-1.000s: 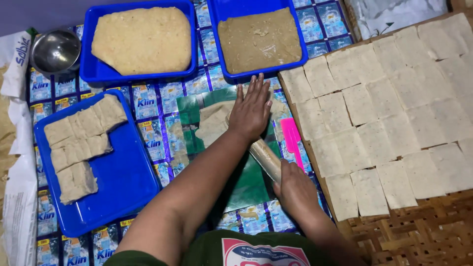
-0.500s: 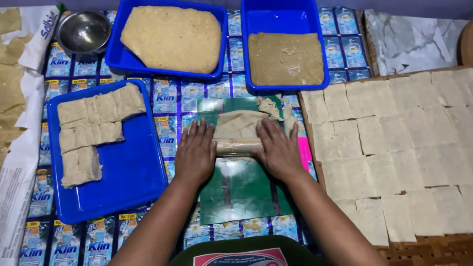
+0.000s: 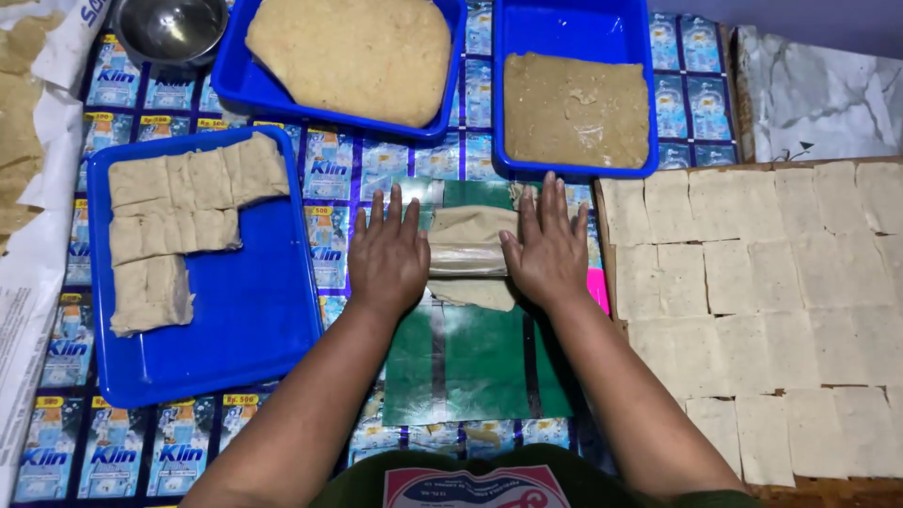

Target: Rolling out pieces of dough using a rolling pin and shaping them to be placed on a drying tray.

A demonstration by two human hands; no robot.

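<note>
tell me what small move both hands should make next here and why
Probably push the rolling pin forward: left hand and right hand press flat on its ends, and the dough piece on the green sheet looks thick beyond it.

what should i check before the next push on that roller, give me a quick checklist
1. Left hand flat on the left end of the roller: ok.
2. Right hand flat on the right end, level with the left: ok.
3. Dough piece lies under the roller, on the green sheet: ok.
4. Green sheet lying flat, no folds in the bare part: ok.
5. Room ahead of the roller: the blue tray of brown paste sits close beyond the fingers: not ok.
6. Dough evenly thin under the roller: cannot tell, the hands and roller cover much of it.
</note>
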